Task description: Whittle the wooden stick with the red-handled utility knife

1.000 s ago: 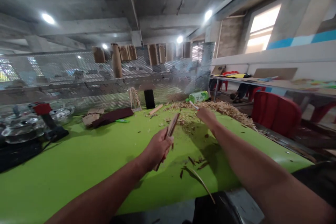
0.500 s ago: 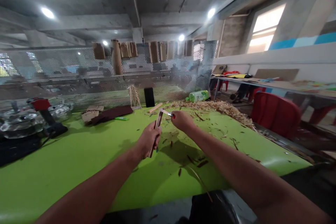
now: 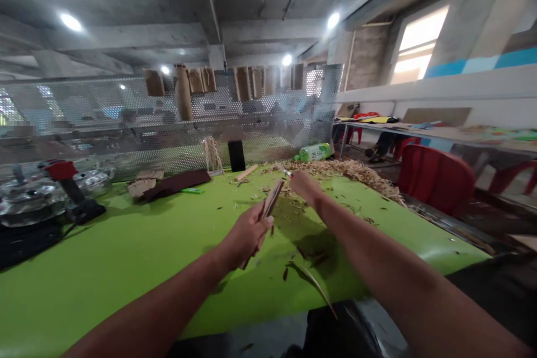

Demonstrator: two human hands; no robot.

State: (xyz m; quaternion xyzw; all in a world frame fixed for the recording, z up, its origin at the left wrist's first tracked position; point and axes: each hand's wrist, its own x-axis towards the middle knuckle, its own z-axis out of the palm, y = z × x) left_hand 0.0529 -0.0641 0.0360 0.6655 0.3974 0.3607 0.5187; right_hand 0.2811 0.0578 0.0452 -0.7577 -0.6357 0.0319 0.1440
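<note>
My left hand (image 3: 248,233) is closed round a thin wooden stick (image 3: 272,201) that points up and away over the green table (image 3: 126,257). My right hand (image 3: 304,184) is closed on a small knife (image 3: 287,174) with a red spot at the handle, just past the stick's far tip. Dark slivers and a long curled shaving (image 3: 312,282) lie on the table under my arms. A heap of pale wood shavings (image 3: 348,170) spreads beyond my right hand.
A perforated metal screen (image 3: 168,123) with hanging brown paper bags backs the table. A green bottle (image 3: 314,152), a black box (image 3: 236,155), a dark cloth (image 3: 176,183) and a red-topped tool (image 3: 62,176) sit along it. Red chairs (image 3: 436,182) stand at right.
My right hand has pushed the knife away past the stick's tip, after drawing back to the stick half a second ago. My left hand lowered slightly, still gripping the stick.
</note>
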